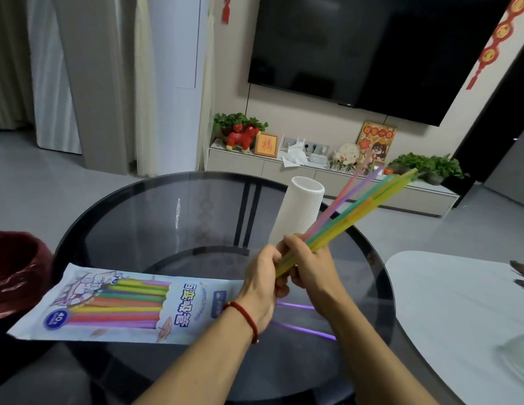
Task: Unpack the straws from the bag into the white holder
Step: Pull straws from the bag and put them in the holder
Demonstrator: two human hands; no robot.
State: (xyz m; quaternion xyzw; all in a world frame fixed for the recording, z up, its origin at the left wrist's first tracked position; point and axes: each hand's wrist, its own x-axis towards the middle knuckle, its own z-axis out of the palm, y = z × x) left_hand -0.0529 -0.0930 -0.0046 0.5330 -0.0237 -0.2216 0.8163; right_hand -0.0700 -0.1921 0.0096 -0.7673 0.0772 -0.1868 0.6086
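A bundle of coloured straws [354, 211] slants up to the right above the round glass table [173, 217]. My left hand [262, 283] and my right hand [310, 264] both grip its lower end. Just behind my hands stands the white ribbed holder [298, 210], upright with its open mouth at the top. The straw bag [117, 306] lies flat on the table's left side, with more coloured straws showing inside it. Two purple straws [306, 330] lie on the glass beneath my forearms.
A dark red bin [18, 273] sits off the table's left edge. A white tabletop [459, 311] adjoins on the right. Beyond are a low TV cabinet [284, 168] with ornaments and plants, and a wall-mounted TV.
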